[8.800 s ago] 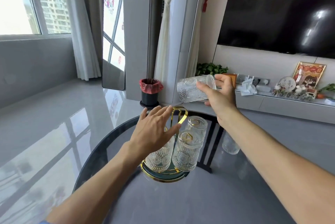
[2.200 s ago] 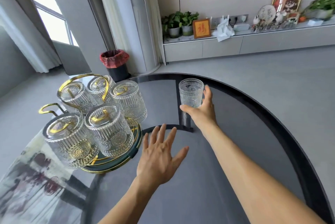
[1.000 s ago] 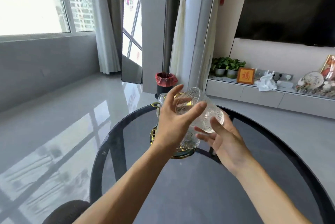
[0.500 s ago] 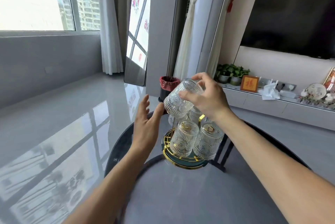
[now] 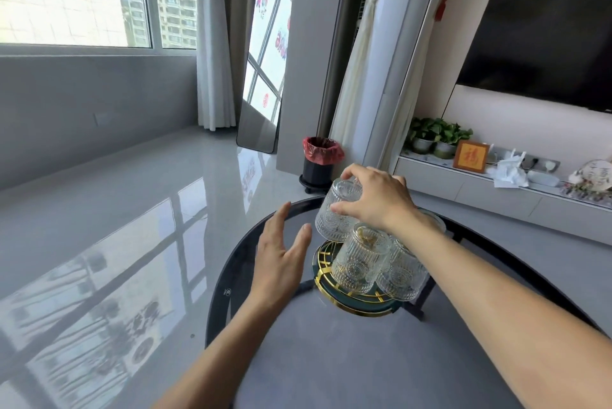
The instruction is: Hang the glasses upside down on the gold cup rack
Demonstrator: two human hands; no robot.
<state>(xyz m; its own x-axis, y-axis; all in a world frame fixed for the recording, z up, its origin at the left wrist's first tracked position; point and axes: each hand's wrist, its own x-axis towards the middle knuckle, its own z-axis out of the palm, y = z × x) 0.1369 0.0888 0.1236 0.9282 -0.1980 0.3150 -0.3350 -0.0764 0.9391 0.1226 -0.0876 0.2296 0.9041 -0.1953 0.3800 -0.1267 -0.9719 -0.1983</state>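
The gold cup rack (image 5: 323,271) with its dark round base stands on the round glass table (image 5: 347,362). Several ribbed clear glasses hang on it upside down, one in front (image 5: 359,263) and one to its right (image 5: 402,277). My right hand (image 5: 377,198) grips another ribbed glass (image 5: 332,218) by its base, mouth down and tilted, at the rack's far left side. My left hand (image 5: 281,259) hovers open above the table just left of the rack, fingers spread, touching nothing. The rack's prongs under the held glass are hidden.
A black bin with a red bag (image 5: 319,162) stands on the floor beyond the table. A low cabinet (image 5: 496,191) with plants, a framed picture and ornaments runs along the right wall under a dark screen. Windows and curtains are at the left.
My right hand has lowered the tilted glass closer onto the rack's left side. My left hand has drawn back from the glass and dropped lower over the table.
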